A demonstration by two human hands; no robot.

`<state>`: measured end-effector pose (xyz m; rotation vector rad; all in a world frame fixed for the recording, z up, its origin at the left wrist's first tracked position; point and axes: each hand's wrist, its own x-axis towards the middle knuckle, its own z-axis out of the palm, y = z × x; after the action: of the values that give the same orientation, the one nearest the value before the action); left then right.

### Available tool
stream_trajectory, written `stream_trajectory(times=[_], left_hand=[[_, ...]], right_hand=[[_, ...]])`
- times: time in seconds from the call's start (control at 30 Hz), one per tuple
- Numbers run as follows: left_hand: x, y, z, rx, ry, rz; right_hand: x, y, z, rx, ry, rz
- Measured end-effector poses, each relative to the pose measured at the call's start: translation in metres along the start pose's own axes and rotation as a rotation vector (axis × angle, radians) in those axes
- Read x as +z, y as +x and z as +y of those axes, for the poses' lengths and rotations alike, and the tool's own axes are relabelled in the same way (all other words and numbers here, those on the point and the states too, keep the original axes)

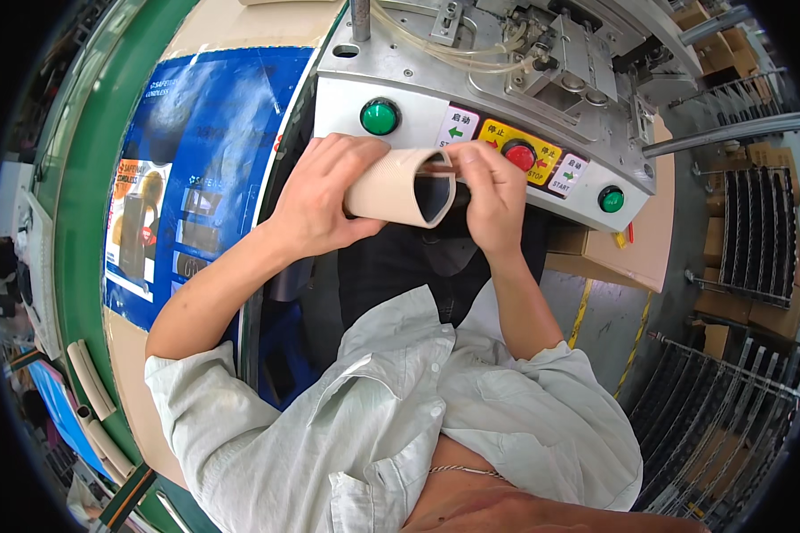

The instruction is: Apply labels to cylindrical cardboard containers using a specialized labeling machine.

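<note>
A beige, finely ribbed hollow casing point(384, 190) lies on its side in front of the machine, its open end towards the right. The opening looks roughly triangular with rounded corners and is dark inside. My left hand point(316, 195) is wrapped round the closed-looking left part, fingers over the top and thumb underneath. At the upper edge of the open end, my right hand point(493, 191) has curled fingers pinching the rim. Its fingertips are partly hidden by the casing, and I cannot see whether they also hold something small.
The metal machine ahead has a green button point(380, 116), a red stop button point(519, 155) and another green button point(612, 199). A blue printed sheet point(213, 133) covers the bench at left. More beige casings point(92, 380) lie lower left. Black wire racks point(757, 235) and a cardboard box point(609, 258) stand right.
</note>
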<state>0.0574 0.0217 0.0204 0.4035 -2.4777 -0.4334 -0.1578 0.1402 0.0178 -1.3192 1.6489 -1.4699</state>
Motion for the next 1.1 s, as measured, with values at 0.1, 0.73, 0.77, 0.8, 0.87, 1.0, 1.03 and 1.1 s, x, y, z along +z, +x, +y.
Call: stream_trajectory(times=[0.1, 0.73, 0.77, 0.8, 0.87, 1.0, 1.03, 1.1], left_hand=[[-0.004, -0.002, -0.005, -0.422, -0.831, 0.177], [-0.037, 0.012, -0.051, -0.758, -1.749, 0.454], [-0.045, 0.015, -0.05, -0.712, -1.71, 0.463], [-0.053, 0.019, -0.051, -0.659, -1.665, 0.477], [-0.074, 0.029, -0.064, -0.612, -1.356, 0.442], [-0.106, 0.048, -0.105, -0.517, -0.485, 0.346], [-0.104, 0.052, -0.124, -0.467, -0.216, 0.28], [-0.091, 0.067, -0.166, -0.356, 0.305, 0.137]], right_hand=[[0.003, -0.002, -0.006, -0.014, 0.279, 0.072], [0.039, -0.051, 0.084, 0.352, 0.28, -0.381], [0.039, -0.055, 0.098, 0.37, 0.252, -0.379], [0.039, -0.055, 0.114, 0.381, 0.223, -0.381], [0.034, -0.064, 0.153, 0.469, 0.215, -0.308], [0.009, -0.072, 0.211, 0.732, 0.32, -0.181], [0.007, -0.07, 0.219, 0.778, 0.315, -0.173], [0.009, -0.064, 0.233, 0.766, 0.322, -0.159]])
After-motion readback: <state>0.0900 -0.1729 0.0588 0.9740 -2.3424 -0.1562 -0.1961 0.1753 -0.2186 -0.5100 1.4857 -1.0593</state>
